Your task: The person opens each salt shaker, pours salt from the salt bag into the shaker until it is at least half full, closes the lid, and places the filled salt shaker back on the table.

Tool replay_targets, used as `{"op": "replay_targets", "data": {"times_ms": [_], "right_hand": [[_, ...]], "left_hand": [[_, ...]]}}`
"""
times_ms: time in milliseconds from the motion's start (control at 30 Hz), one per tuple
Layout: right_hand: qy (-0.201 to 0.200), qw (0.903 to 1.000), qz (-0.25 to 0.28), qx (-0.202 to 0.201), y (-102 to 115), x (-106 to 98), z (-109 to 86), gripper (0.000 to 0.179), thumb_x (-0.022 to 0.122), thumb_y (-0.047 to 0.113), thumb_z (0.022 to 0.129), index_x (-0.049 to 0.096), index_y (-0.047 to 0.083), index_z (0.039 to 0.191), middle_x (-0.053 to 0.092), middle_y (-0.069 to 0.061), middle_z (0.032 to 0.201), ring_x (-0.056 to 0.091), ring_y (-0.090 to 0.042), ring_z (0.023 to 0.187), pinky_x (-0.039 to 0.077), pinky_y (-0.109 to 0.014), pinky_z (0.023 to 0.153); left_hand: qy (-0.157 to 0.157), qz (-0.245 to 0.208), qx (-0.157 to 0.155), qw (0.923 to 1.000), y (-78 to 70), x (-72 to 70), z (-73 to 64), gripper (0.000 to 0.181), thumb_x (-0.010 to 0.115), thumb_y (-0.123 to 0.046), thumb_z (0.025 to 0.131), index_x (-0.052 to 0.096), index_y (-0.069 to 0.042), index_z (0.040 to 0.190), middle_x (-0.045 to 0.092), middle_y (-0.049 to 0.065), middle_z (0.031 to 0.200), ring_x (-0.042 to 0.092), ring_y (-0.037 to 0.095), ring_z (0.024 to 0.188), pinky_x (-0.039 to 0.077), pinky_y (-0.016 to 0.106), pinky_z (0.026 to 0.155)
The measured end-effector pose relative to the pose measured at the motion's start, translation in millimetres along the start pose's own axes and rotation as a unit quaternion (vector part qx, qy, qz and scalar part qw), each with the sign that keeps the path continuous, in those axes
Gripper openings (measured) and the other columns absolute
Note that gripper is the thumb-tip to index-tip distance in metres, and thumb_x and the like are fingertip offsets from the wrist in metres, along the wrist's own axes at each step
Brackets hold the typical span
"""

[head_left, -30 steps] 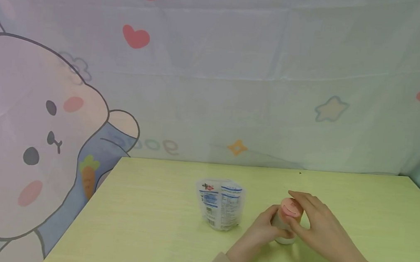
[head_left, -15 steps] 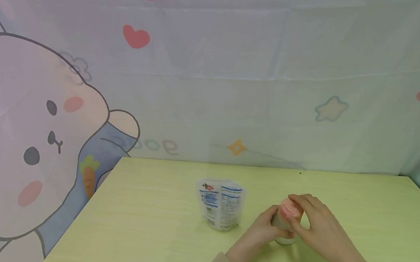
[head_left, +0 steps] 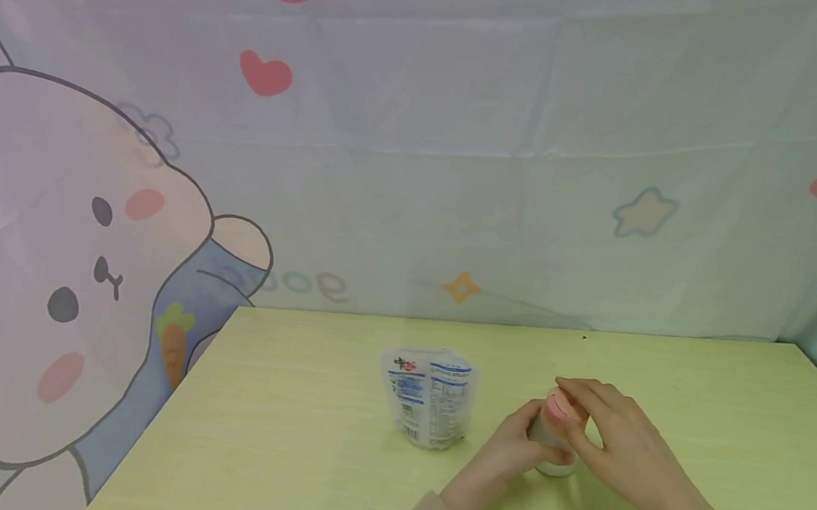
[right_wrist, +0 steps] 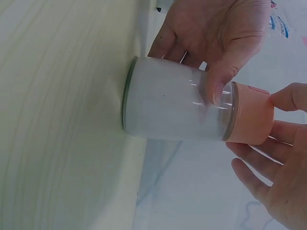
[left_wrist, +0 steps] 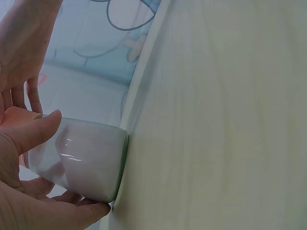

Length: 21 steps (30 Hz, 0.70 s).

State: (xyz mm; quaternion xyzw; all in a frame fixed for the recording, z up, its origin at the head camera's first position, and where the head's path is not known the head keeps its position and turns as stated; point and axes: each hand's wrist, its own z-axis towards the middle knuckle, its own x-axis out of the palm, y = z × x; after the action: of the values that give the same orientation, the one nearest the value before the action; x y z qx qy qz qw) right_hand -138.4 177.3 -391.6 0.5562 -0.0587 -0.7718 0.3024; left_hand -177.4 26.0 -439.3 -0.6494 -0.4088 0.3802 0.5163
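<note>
A clear glass jar (right_wrist: 168,100) with white contents stands upright on the table. My left hand (head_left: 508,446) grips the glass body, its thumb lying across the near side and its fingers curled round the far side. A pink lid (right_wrist: 252,115) caps the jar. My right hand (head_left: 632,449) holds that lid by its rim, thumb on one side and fingers on the other. In the left wrist view the glass jar (left_wrist: 91,153) shows its base against the tabletop, while the thumb hides part of the lid.
A translucent pouch (head_left: 428,398) with blue and red print stands on the pale yellow table (head_left: 276,438), left of the jar. Behind the table hangs a cloth (head_left: 413,207) printed with a cartoon animal, hearts and stars.
The right hand's fingers have shifted slightly left on the lid, and the curved line on the lid's top has turned a little. The left hand and the jar body stay in place.
</note>
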Motion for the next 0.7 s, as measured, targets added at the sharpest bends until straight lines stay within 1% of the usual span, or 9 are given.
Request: {"op": "replay_targets", "data": {"times_ms": [133, 233, 333, 400, 533, 600, 700], "right_hand": [[-0.004, 1.0, 0.0, -0.008, -0.9, 0.8, 1.0, 0.044, 0.056, 0.037, 0.097, 0.055, 0.01, 0.132, 0.06, -0.001, 0.124, 0.054, -0.029, 0.117, 0.039, -0.052, 0.096], [-0.01, 0.9999, -0.006, -0.01, -1.4, 1.6, 0.9, 0.045, 0.057, 0.036, 0.096, 0.055, 0.008, 0.131, 0.059, 0.003, 0.119, 0.055, -0.023, 0.112, 0.044, -0.047, 0.091], [-0.017, 0.9997, -0.012, -0.013, -1.3, 2.0, 0.6, 0.046, 0.06, 0.035, 0.095, 0.056, 0.006, 0.129, 0.059, 0.003, 0.115, 0.055, -0.021, 0.108, 0.046, -0.044, 0.086], [-0.021, 0.9996, -0.013, -0.011, -1.2, 2.2, 0.6, 0.048, 0.061, 0.037, 0.094, 0.056, 0.005, 0.129, 0.06, 0.001, 0.115, 0.055, -0.023, 0.109, 0.045, -0.046, 0.088], [-0.015, 0.9998, -0.008, -0.01, -1.4, 2.4, 0.7, 0.052, 0.061, 0.039, 0.093, 0.054, 0.006, 0.133, 0.059, -0.006, 0.127, 0.053, -0.032, 0.118, 0.04, -0.053, 0.096], [-0.008, 0.9999, -0.008, -0.01, -1.6, 2.9, 0.5, 0.052, 0.059, 0.039, 0.094, 0.053, 0.006, 0.135, 0.057, -0.008, 0.131, 0.051, -0.033, 0.122, 0.038, -0.054, 0.098], [-0.001, 0.9999, -0.007, -0.012, -1.6, 3.2, 0.0, 0.049, 0.056, 0.037, 0.096, 0.053, 0.008, 0.135, 0.058, -0.006, 0.13, 0.052, -0.032, 0.121, 0.037, -0.053, 0.099]], "left_hand": [[0.001, -0.001, -0.001, 1.0, 0.0, -0.1, 0.1, 0.058, 0.077, -0.002, 0.073, 0.059, -0.025, 0.123, 0.059, -0.005, 0.129, 0.051, 0.02, 0.121, 0.039, 0.051, 0.105], [0.001, -0.004, 0.002, 1.0, -0.1, -0.1, 0.1, 0.058, 0.077, -0.002, 0.073, 0.059, -0.025, 0.123, 0.059, -0.005, 0.129, 0.051, 0.02, 0.122, 0.039, 0.051, 0.105], [-0.002, -0.003, 0.003, 1.0, -0.2, 0.0, -0.1, 0.058, 0.077, -0.002, 0.073, 0.059, -0.025, 0.123, 0.06, -0.006, 0.129, 0.051, 0.019, 0.121, 0.039, 0.05, 0.105], [-0.004, -0.001, 0.002, 1.0, -0.4, 0.2, -0.1, 0.058, 0.078, -0.003, 0.073, 0.06, -0.025, 0.122, 0.06, -0.006, 0.128, 0.051, 0.018, 0.121, 0.04, 0.049, 0.105], [-0.005, 0.002, 0.001, 1.0, -0.8, 0.2, -0.4, 0.058, 0.078, -0.004, 0.073, 0.059, -0.026, 0.123, 0.06, -0.006, 0.129, 0.051, 0.019, 0.122, 0.04, 0.05, 0.105], [-0.003, 0.001, 0.001, 1.0, -1.0, 0.1, -0.6, 0.059, 0.078, -0.004, 0.073, 0.059, -0.026, 0.124, 0.059, -0.006, 0.129, 0.05, 0.02, 0.122, 0.04, 0.051, 0.105], [-0.001, 0.002, 0.002, 1.0, -0.7, 0.0, -0.8, 0.059, 0.077, -0.004, 0.073, 0.058, -0.026, 0.125, 0.06, -0.006, 0.129, 0.05, 0.02, 0.123, 0.04, 0.051, 0.105]]}}
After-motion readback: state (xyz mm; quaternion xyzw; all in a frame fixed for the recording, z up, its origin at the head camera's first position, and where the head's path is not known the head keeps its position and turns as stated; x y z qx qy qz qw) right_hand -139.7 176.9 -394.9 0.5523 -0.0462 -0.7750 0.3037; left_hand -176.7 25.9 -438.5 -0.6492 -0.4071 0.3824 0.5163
